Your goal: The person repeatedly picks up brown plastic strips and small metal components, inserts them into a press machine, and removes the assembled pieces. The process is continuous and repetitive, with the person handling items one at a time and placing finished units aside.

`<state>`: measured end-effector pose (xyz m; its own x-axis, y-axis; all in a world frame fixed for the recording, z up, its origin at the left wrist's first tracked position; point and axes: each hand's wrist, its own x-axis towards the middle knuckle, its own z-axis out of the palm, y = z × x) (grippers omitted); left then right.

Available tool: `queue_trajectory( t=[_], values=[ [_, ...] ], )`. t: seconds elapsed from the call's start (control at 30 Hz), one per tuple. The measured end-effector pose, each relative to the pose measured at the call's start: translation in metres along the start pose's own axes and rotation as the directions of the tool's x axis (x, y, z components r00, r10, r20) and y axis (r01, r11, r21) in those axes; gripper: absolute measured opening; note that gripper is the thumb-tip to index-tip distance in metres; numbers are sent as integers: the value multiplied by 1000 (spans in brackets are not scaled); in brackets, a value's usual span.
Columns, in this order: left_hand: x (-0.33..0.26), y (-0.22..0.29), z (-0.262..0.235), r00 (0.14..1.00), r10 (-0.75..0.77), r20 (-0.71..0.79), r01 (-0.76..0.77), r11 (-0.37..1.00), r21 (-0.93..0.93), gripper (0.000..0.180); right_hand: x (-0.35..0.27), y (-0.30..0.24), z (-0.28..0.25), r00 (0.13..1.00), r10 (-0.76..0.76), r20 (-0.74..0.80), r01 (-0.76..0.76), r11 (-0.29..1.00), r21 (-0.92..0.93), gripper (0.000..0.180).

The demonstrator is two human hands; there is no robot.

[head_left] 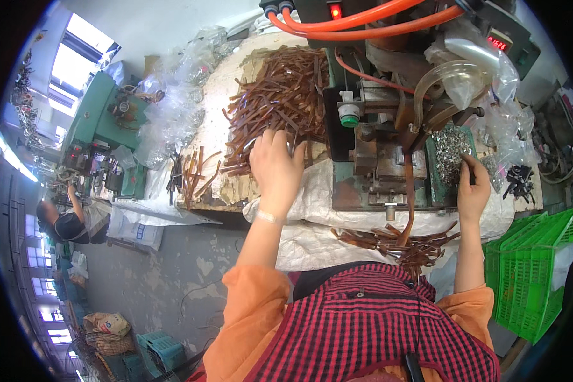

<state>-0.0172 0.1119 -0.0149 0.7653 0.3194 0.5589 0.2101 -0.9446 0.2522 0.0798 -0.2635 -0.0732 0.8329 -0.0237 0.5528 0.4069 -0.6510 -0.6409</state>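
My left hand is over the near edge of a broad pile of glossy brown strips, fingers bent down among them. Its fingertips are partly hidden, so what it grips does not show clearly. My right hand is raised at the near right corner of a tray holding many small shiny metal pieces. Its thumb and forefinger are closed together; anything between them is too small to make out. Between my hands stands a bench machine. One long brown strip hangs from its front down onto a bunch of strips.
Orange hoses arch over the machine. Loose dark strips lie right of the tray, beside clear plastic bags. Green crates stand at the right. Another person works at a green machine at far left.
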Motion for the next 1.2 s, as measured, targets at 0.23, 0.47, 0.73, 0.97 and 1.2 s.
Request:
queue_trajectory(
  t=[0.23,0.47,0.73,0.97,1.2],
  values=[
    [34,-36,24,982,-176,-74,181,981,65,16,-3,-18,11,992,126,-14,-122,978,168,16],
    [101,-158,34,978,-209,5,187,888,420,12,6,-12,11,982,182,50,-189,951,243,15],
    [42,-135,56,990,139,27,-141,988,65,9,-33,-14,-37,969,247,12,-242,936,257,17],
    [37,-33,2,947,-323,2,225,654,-722,13,24,-114,8,990,23,140,-96,834,544,23],
    [-29,10,17,870,-476,128,325,358,-875,13,5,-136,39,972,199,122,-223,641,735,33]
  ],
)
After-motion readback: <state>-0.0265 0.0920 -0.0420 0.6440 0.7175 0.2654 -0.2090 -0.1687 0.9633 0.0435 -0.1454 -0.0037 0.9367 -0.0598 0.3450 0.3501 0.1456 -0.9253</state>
